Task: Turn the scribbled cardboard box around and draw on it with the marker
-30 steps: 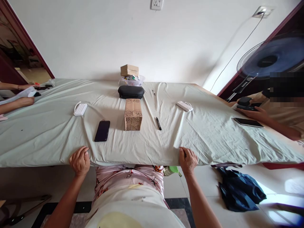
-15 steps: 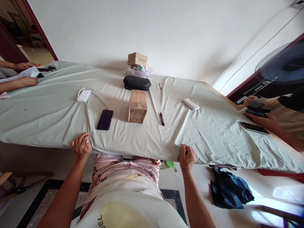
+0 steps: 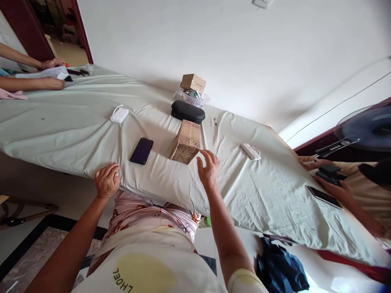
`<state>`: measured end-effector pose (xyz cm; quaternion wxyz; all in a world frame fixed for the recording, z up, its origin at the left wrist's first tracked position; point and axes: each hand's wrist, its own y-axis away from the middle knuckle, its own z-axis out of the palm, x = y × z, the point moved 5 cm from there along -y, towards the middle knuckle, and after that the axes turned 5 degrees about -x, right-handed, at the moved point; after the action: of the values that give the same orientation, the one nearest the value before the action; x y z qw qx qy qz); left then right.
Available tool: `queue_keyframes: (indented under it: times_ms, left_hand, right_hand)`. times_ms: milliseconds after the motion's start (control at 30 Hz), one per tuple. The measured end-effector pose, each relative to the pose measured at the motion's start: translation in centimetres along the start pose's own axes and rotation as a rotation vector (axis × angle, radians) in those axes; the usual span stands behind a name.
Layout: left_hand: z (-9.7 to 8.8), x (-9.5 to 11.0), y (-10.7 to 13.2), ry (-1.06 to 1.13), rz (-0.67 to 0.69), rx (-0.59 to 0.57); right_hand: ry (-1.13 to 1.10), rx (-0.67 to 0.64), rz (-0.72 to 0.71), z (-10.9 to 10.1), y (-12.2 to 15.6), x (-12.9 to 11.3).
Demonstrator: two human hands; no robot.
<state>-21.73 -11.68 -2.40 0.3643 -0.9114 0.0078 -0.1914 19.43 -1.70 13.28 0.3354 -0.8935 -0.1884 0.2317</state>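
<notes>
My left hand (image 3: 107, 180) rests palm down on the front edge of the cloth-covered table, fingers loosely laid out and holding nothing. Over the table, my right hand (image 3: 209, 169) is open, thumb and fingers apart. Its fingertips are close to the right front corner of a cardboard box (image 3: 190, 138) covered in black scribbles; whether they touch it I cannot tell. The black marker seen earlier is hidden, probably behind this hand. A dark smartphone (image 3: 141, 150) lies between my left hand and the box.
Behind the box are a black zip case (image 3: 187, 112) and a plastic basket (image 3: 206, 99) with a small carton (image 3: 193, 82) on top. White power banks (image 3: 119, 114) lie to both sides. Another person's hands (image 3: 53, 83) handle cloth at left; a person (image 3: 345, 191) sits right, near a fan (image 3: 369, 128).
My right hand has left the table edge and reached forward and left to beside the box, its fingers opening. The left hand stays at the edge, fingers flatter. The view has tilted.
</notes>
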Motion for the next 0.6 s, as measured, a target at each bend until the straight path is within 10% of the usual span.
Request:
queue_keyframes:
  times_ms: [133,333,600]
  left_hand:
    - [-0.8,0.5,-0.2,0.022,-0.057,-0.045]
    - [-1.7,5.3,-2.7,0.085,-0.056,-0.045]
    - [10.4,16.2,-9.5,0.449,-0.001,-0.308]
  right_hand:
    - [0.032,-0.135,-0.074,4.7,-3.8,-2.9]
    - [-0.037,-0.104,0.049,7.7,-4.8,-0.9]
    - [-0.216,-0.049,0.056,6.1,-4.4,2.0]
